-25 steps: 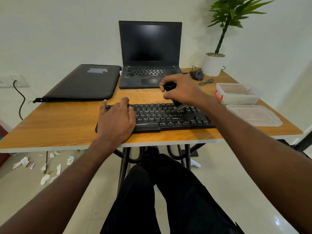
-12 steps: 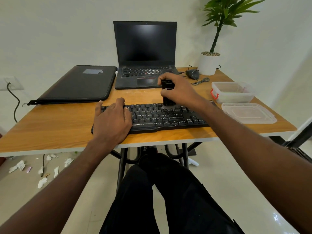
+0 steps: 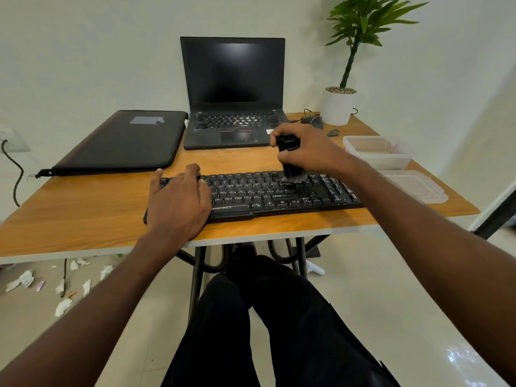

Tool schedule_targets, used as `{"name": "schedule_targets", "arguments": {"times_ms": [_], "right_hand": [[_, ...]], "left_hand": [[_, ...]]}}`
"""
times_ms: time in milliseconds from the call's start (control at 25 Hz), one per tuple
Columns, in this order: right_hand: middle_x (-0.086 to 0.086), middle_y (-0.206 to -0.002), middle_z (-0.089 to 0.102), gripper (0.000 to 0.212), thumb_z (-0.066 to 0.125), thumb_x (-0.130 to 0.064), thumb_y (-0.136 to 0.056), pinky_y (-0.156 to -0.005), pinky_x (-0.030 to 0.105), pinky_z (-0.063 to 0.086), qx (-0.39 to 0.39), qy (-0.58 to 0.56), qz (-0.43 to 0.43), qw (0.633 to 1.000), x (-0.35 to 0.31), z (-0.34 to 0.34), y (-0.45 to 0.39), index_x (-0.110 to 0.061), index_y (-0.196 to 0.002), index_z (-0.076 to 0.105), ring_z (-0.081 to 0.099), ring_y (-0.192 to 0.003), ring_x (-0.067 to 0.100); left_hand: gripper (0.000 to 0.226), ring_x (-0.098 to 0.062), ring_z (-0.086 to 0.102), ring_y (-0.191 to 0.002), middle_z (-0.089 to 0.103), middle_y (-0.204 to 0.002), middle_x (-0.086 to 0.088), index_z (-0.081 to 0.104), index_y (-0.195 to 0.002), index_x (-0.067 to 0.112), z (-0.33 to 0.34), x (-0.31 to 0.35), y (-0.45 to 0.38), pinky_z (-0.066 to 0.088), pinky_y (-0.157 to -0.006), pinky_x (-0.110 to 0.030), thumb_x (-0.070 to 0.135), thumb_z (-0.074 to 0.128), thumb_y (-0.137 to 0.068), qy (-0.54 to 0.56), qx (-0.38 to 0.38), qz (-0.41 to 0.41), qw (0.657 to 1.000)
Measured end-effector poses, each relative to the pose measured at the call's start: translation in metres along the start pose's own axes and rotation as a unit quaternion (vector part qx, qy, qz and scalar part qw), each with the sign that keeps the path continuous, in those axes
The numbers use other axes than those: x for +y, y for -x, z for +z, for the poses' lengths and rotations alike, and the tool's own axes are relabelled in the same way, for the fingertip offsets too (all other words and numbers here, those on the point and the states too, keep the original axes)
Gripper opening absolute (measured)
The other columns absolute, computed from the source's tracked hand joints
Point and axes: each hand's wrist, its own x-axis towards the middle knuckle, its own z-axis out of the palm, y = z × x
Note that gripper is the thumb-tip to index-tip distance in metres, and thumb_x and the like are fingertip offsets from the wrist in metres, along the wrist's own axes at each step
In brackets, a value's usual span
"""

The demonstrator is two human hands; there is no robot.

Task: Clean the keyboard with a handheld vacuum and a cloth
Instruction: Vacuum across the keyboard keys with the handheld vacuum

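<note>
Head view, right hand [image 3: 307,148] gripping handheld vacuum [image 3: 290,160] upright on keyboard [image 3: 279,191], left hand [image 3: 178,202] flat on it

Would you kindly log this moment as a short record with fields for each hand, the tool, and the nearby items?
left hand: rests flat on the keyboard, left end
right hand: grips the handheld vacuum
vacuum: upright, nozzle on the upper key rows
behind: open laptop, black sleeve
right side: clear container, lid
</note>
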Motion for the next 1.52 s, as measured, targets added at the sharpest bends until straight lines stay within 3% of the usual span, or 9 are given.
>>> {"name": "schedule_targets", "arguments": {"times_ms": [280,400,480,640,760,960,1080,1280,1520], "right_hand": [[-0.005,-0.12,0.061,0.032,0.071,-0.014,-0.092,-0.078,0.022,0.059,0.08,0.041,-0.027,0.996,0.001,0.01,0.001,-0.03,-0.118,0.063,0.06,-0.104,0.013],[0.0,-0.127,0.056,0.036,0.07,-0.014,-0.095,-0.062,0.011,0.054,0.13,-0.087,-0.013,0.988,-0.01,0.022,0.002,-0.028,-0.126,0.059,0.061,-0.104,0.014],[0.0,-0.129,0.051,0.044,0.072,-0.007,-0.092,-0.064,0.02,0.059,0.115,-0.171,0.01,0.979,-0.021,0.032,-0.001,-0.029,-0.128,0.059,0.06,-0.107,0.017],[0.001,-0.126,0.051,0.052,0.074,0.002,-0.088,-0.065,0.034,0.063,0.068,-0.319,0.059,0.944,-0.051,0.059,-0.012,-0.029,-0.129,0.06,0.067,-0.104,0.024],[0.001,-0.128,0.051,0.05,0.074,0.0,-0.089,-0.062,0.035,0.063,0.031,-0.339,0.055,0.939,-0.074,0.084,-0.027,-0.029,-0.128,0.06,0.068,-0.1,0.026],[-0.004,-0.136,0.048,0.047,0.072,-0.003,-0.092,-0.063,0.037,0.063,-0.034,-0.352,0.003,0.936,-0.108,0.121,-0.052,-0.029,-0.129,0.06,0.072,-0.1,0.029],[-0.004,-0.138,0.048,0.048,0.073,-0.003,-0.092,-0.06,0.035,0.062,-0.058,-0.332,-0.033,0.941,-0.127,0.141,-0.064,-0.026,-0.131,0.058,0.072,-0.095,0.027],[-0.003,-0.129,0.056,0.062,0.076,-0.007,-0.088,-0.058,0.026,0.06,-0.116,-0.16,-0.132,0.971,-0.132,0.158,-0.067,-0.034,-0.138,0.05,0.071,-0.083,0.015],[-0.013,-0.13,0.059,0.068,0.079,-0.011,-0.083,-0.087,0.033,0.06,-0.184,-0.008,-0.187,0.965,-0.14,0.133,-0.08,-0.042,-0.135,0.048,0.064,-0.107,0.007]], "left_hand": [[0.04,-0.025,0.07,-0.103,0.074,-0.099,-0.003,0.051,-0.133,0.018,-0.003,0.0,0.002,0.014,-0.128,-0.054,0.039,0.027,-0.109,0.008,-0.028,-0.004,1.0],[0.053,-0.024,0.068,-0.117,0.073,-0.129,-0.006,0.048,-0.144,0.018,-0.015,-0.007,-0.005,0.031,-0.123,-0.056,0.055,0.029,-0.11,0.068,-0.053,0.011,0.996],[0.064,-0.015,0.059,-0.127,0.063,-0.149,0.0,0.044,-0.152,0.021,-0.034,-0.025,-0.014,0.041,-0.116,-0.051,0.065,0.045,-0.106,0.158,-0.09,0.0,0.983],[0.135,-0.017,0.037,-0.151,0.035,-0.169,0.009,0.024,-0.165,0.033,-0.058,-0.082,-0.015,0.036,-0.119,-0.042,0.091,0.078,-0.056,0.284,-0.245,-0.101,0.922],[0.161,-0.013,0.029,-0.156,0.026,-0.173,0.012,0.013,-0.167,0.04,-0.056,-0.102,-0.008,0.034,-0.121,-0.034,0.078,0.096,-0.035,0.353,-0.301,-0.117,0.878],[0.159,-0.01,0.04,-0.146,0.025,-0.171,0.012,0.0,-0.163,0.052,-0.048,-0.104,-0.01,0.046,-0.11,-0.027,0.04,0.109,-0.048,0.358,-0.322,-0.096,0.871],[0.153,-0.017,0.053,-0.141,0.043,-0.159,0.007,0.005,-0.158,0.061,-0.042,-0.107,-0.007,0.052,-0.113,-0.047,0.045,0.109,-0.046,0.37,-0.293,-0.081,0.878],[0.151,-0.013,0.058,-0.137,0.05,-0.151,0.011,0.006,-0.158,0.059,-0.039,-0.108,-0.004,0.055,-0.11,-0.048,0.051,0.108,-0.047,0.375,-0.265,-0.069,0.886],[0.151,-0.015,0.046,-0.147,0.043,-0.159,0.014,0.003,-0.157,0.059,-0.04,-0.106,-0.005,0.045,-0.12,-0.049,0.062,0.105,-0.046,0.349,-0.259,-0.077,0.897]]}}
